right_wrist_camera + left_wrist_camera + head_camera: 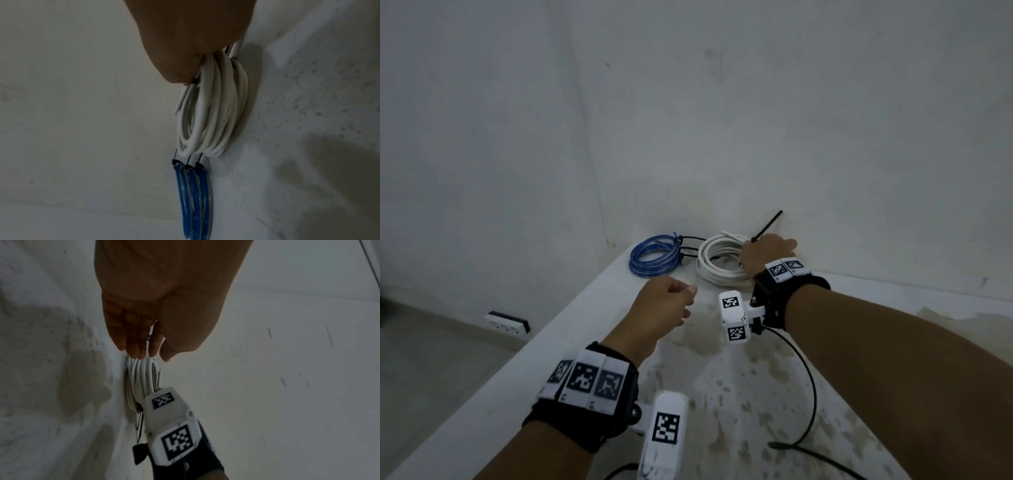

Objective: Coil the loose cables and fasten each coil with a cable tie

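Note:
A white cable coil (717, 270) lies on the counter near the wall corner. My right hand (765, 255) grips its right side, and the tail of a black cable tie (768, 226) sticks up from that hand. In the right wrist view my fingers (185, 56) close round the white coil (213, 113). To its left lies a blue cable coil (650, 269) (193, 203), bound by black ties (188, 160). My left hand (667, 305) hovers in front of the white coil (141, 378) with relaxed fingers (144, 344) and holds nothing.
The stained white counter (722, 394) ends in an edge on the left, with floor below and a power strip (506, 323) by the wall. Walls stand close behind the coils. A black camera lead (808, 394) trails over the counter from my right wrist.

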Available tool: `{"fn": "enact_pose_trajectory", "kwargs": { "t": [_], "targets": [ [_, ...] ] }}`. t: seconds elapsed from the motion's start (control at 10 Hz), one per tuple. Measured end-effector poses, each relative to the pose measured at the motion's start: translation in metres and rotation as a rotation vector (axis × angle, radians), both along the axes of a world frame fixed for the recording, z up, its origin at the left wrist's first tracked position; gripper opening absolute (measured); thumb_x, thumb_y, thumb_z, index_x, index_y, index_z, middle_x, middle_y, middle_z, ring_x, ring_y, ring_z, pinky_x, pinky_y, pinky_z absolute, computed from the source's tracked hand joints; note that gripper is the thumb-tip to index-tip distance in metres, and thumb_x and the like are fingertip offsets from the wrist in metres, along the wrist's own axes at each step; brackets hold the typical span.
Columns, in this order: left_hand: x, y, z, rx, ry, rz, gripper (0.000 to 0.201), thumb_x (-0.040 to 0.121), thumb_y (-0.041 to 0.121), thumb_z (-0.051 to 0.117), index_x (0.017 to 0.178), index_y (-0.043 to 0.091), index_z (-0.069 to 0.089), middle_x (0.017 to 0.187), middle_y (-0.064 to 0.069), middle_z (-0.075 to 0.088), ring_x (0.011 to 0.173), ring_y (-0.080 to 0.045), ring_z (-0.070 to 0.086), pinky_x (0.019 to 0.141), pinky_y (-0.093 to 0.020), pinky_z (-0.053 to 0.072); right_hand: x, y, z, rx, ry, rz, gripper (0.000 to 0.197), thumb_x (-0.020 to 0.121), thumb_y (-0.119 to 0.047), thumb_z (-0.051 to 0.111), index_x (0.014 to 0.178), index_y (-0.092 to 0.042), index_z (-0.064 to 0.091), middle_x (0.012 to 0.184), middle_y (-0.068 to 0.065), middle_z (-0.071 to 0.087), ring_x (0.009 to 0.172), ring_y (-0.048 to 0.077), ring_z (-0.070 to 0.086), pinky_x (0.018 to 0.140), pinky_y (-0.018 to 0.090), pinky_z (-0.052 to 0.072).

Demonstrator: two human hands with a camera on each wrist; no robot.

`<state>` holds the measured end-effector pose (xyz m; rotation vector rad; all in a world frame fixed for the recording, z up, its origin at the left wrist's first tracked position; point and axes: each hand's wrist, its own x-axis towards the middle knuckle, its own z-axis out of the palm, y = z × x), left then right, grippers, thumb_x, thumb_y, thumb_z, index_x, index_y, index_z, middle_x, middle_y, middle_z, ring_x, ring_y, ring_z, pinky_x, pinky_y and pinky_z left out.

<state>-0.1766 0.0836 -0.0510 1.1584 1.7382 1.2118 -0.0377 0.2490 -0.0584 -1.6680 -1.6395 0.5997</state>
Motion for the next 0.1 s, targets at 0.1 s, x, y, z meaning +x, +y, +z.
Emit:
{"fn": "enact_pose_trajectory", "kwargs": {
  "t": [0.1],
  "targets": [
    [0.0031, -0.0039, 0.0024, 0.012, 0.007, -0.008, 0.02, 0.097, 0.027, 0.056, 0.105, 0.01, 0.062, 0.099, -0.004, 0.067, 0.085, -0.016, 0.064, 0.078, -0.031, 0.053, 0.0037, -0.0038, 0.0123, -0.048, 0.001, -0.124, 0.058, 0.091, -0.047, 0.056, 0.131, -0.007, 0.048, 0.134, 0.02, 0.043, 0.115, 0.039, 0.051, 0.093, 0.041, 0.043]
  ]
}}
